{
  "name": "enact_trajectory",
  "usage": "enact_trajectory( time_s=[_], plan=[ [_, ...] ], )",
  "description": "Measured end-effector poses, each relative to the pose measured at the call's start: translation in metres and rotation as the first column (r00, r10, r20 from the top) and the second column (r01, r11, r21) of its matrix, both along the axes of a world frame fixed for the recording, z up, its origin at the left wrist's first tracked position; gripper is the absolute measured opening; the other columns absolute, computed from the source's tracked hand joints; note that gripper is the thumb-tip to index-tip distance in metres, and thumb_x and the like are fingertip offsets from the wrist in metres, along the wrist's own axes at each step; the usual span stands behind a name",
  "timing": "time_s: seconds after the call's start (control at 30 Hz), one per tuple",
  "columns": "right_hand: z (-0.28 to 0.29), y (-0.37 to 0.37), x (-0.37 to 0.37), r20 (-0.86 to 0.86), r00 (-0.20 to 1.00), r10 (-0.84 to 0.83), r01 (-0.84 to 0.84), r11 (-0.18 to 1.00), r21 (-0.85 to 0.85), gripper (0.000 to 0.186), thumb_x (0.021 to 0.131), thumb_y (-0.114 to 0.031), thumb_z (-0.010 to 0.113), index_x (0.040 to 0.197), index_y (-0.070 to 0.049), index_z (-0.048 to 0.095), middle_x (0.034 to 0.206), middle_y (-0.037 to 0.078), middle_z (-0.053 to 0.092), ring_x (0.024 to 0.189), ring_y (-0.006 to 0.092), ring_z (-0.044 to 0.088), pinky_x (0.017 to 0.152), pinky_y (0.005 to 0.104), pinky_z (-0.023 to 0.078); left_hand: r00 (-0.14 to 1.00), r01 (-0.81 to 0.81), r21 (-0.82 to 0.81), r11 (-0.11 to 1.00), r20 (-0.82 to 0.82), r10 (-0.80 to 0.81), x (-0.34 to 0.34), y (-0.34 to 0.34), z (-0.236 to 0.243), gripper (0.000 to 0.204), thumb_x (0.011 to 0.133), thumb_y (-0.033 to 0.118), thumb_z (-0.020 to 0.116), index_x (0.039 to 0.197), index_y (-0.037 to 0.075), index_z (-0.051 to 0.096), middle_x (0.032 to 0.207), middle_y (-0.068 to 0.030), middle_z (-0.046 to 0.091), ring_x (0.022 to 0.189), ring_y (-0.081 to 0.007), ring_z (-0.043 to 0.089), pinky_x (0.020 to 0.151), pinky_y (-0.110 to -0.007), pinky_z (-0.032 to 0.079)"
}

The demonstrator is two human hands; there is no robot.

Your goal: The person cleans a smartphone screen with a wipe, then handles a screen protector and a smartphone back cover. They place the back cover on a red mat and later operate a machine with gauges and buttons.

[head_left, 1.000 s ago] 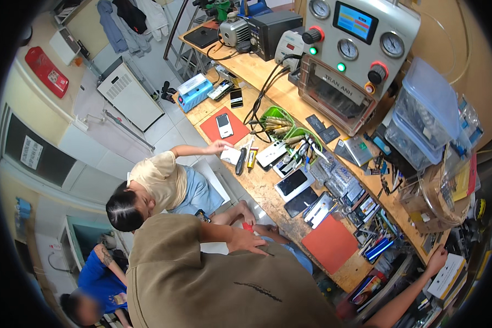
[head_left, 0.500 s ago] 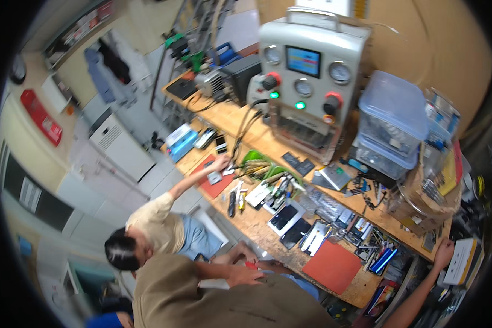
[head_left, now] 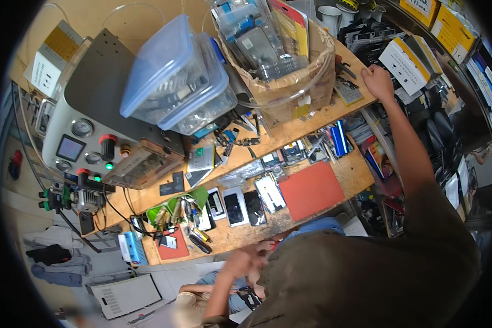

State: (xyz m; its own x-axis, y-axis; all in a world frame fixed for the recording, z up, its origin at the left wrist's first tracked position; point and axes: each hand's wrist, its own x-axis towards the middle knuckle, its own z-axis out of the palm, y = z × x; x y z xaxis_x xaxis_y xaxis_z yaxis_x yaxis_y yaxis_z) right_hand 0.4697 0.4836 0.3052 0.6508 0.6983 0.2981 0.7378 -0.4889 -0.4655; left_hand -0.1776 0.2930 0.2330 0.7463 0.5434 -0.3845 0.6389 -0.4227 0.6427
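Observation:
My right arm stretches out to the right, and my right hand (head_left: pixel 378 83) is closed at the corner of the raised wooden shelf (head_left: pixel 351 108), its fingers against the edge. My left hand (head_left: pixel 239 264) is in front of my body, below the bench's front edge, and smeared by motion. Whether its fingers hold anything cannot be made out. On the lower bench in front of me lie an orange-red mat (head_left: pixel 311 190), a white-framed phone (head_left: pixel 235 208), a dark phone (head_left: pixel 255 208) and a white phone part (head_left: pixel 270 192).
A grey machine (head_left: pixel 87 104) with gauges and a small screen stands at the left. Beside it are stacked clear bins (head_left: pixel 175 82) and a cardboard box (head_left: pixel 290 93) of parts. A green tray (head_left: pixel 188 199) holds tools. A seated person (head_left: pixel 194 298) is close by my left arm.
My view has swung to the right, so the machine now appears at the left. My right hand stays at the shelf corner. My left hand has lifted off my shirt front.

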Motion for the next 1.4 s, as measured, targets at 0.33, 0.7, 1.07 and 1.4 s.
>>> enact_trajectory(
  time_s=[0.33, 0.7, 1.07, 1.4],
  plan=[
    [0.010, 0.002, -0.003, -0.073, 0.997, -0.039, 0.034, 0.997, -0.072, 0.047, 0.091, -0.046, 0.060, 0.103, -0.003, 0.076, 0.104, 0.027, 0.075, 0.104, 0.0446, 0.071, 0.091, 0.0518, 0.055, 0.706, -0.568, 0.027, 0.822, 0.530, 0.470, 0.123, 0.087, -0.003, 0.019, 0.095, 0.009, 0.074, 0.110, 0.000, 0.069, 0.091, -0.0121, 0.066, 0.082, -0.0247, 0.067, 0.078, -0.036, 0.054],
    [0.004, 0.004, 0.002, -0.086, 0.994, -0.060, 0.058, 0.998, -0.029, 0.045, 0.090, -0.046, 0.062, 0.098, -0.004, 0.076, 0.099, 0.026, 0.075, 0.099, 0.0450, 0.071, 0.089, 0.0517, 0.054, 0.746, -0.637, 0.045, 0.770, 0.289, 0.600, 0.143, 0.156, -0.105, 0.027, 0.094, 0.020, 0.073, 0.116, 0.004, 0.072, 0.098, -0.0148, 0.077, 0.087, -0.0302, 0.075, 0.080, -0.043, 0.057],
    [0.004, 0.000, 0.004, -0.050, 0.998, -0.039, 0.038, 0.999, -0.017, 0.044, 0.090, -0.045, 0.065, 0.097, -0.004, 0.077, 0.094, 0.020, 0.077, 0.096, 0.0427, 0.072, 0.085, 0.0477, 0.055, 0.780, -0.623, 0.149, 0.768, 0.190, 0.596, 0.172, 0.166, -0.144, 0.045, 0.091, 0.018, 0.073, 0.133, 0.005, 0.063, 0.120, -0.0168, 0.069, 0.109, -0.0383, 0.068, 0.091, -0.048, 0.056],
    [0.000, 0.008, 0.016, -0.027, 1.000, 0.007, -0.007, 1.000, 0.006, 0.045, 0.090, -0.043, 0.067, 0.099, -0.001, 0.078, 0.091, 0.019, 0.078, 0.091, 0.0359, 0.075, 0.085, 0.0425, 0.056, 0.697, -0.705, 0.120, 0.699, 0.296, 0.653, 0.175, 0.163, -0.151, 0.040, 0.091, 0.007, 0.063, 0.131, 0.004, 0.064, 0.119, -0.0166, 0.070, 0.110, -0.0385, 0.069, 0.093, -0.050, 0.057]
  ],
)
